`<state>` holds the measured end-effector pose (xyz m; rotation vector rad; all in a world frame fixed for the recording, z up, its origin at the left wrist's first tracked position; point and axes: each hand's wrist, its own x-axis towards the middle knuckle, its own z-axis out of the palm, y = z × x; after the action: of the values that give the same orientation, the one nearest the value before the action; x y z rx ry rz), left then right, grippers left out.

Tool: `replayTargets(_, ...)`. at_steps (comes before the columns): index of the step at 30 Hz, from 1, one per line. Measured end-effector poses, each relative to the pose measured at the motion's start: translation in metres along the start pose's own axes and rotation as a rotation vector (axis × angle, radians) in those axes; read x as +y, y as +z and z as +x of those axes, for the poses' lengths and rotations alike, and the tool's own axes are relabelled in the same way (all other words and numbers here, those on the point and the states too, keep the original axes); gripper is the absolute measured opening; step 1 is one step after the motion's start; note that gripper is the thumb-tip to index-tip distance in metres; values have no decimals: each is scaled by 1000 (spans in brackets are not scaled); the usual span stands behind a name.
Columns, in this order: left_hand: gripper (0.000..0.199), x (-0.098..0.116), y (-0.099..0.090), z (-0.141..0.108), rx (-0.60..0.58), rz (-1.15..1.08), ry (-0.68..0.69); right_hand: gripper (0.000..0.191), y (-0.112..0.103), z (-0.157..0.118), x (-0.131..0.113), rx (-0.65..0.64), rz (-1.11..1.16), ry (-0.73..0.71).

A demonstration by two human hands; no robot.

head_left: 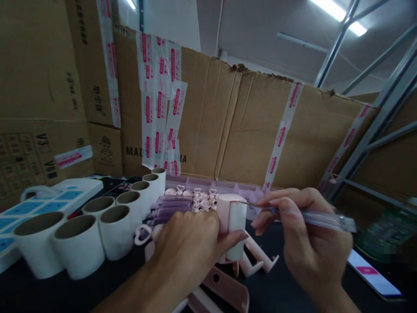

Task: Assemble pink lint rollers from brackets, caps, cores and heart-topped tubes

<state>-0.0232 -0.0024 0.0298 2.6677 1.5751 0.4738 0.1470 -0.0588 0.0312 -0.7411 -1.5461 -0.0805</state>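
My left hand (189, 239) is closed around a pale pink plastic case (223, 213), its thumb pressed along the front. A white roll (237, 221) stands upright in the case's open side. In my right hand (309, 243) is a slim tool with a clear handle (322, 221), pinched between thumb and fingers. Its thin metal tip meets or nearly meets the top edge of the case; contact is hard to make out. Below the case lie loose pink plastic parts (228, 289), some with bent ends (260, 256). A pink heart-shaped piece (142, 234) shows beside my left wrist.
Several white paper rolls (80, 248) stand in rows at the left, near a white and blue box (48, 202). Small pink pieces (203, 200) and purple strips (172, 206) lie behind my hands. Cardboard walls (202, 117) enclose the back. A phone (374, 274) lies at the right.
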Motion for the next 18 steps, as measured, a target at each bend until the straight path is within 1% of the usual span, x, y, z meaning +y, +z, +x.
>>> replayTargets(4,70,2,1,-2,-28,13,-15,18,8,-3,-2,1,-127,-82)
replayTargets(7,68,3,1,-2,-13,4,3,16,14,-9,-1,-1,-145,-116)
replayTargets(9,68,4,1,-3,-27,-8,5,15,17,-14,2,-1,-161,-150)
replayTargets(12,74,5,-2,-5,-68,6,-27,20,19,-20,6,-7,-168,-189)
replayTargets(15,78,6,-3,-6,-86,5,-76,27,19,-26,9,-46,-165,-230)
replayTargets(18,74,5,-3,-6,-63,6,-44,32,18,-32,12,-85,-227,-276)
